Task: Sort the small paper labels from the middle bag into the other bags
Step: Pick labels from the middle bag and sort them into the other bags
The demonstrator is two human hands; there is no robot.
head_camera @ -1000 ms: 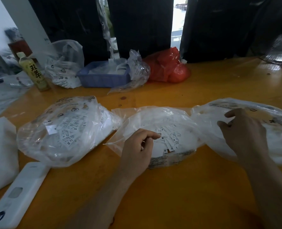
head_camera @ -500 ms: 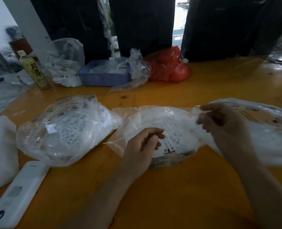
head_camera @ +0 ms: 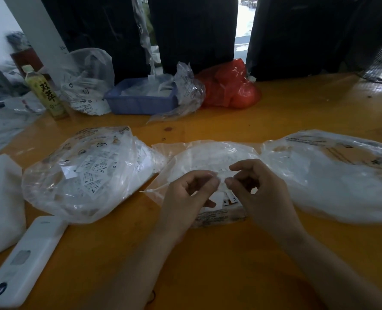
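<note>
1. Broadly, an orange wooden table carries three clear plastic bags in a row.
2. Right bag: printed text on its film, too blurred to read; white contents indistinct.
3. Left bag: full of small paper labels, some reading "XS" and "S".
4. Middle bag: more labels, two near the hands reading "M" and "XL".
5. Blue tray at the back holds white pieces; beside it a red bag.
6. Bottle with two Chinese characters on its label.
7. Left hand and right hand meet over the middle bag, each pinching white label paper between thumb and forefinger.
</note>
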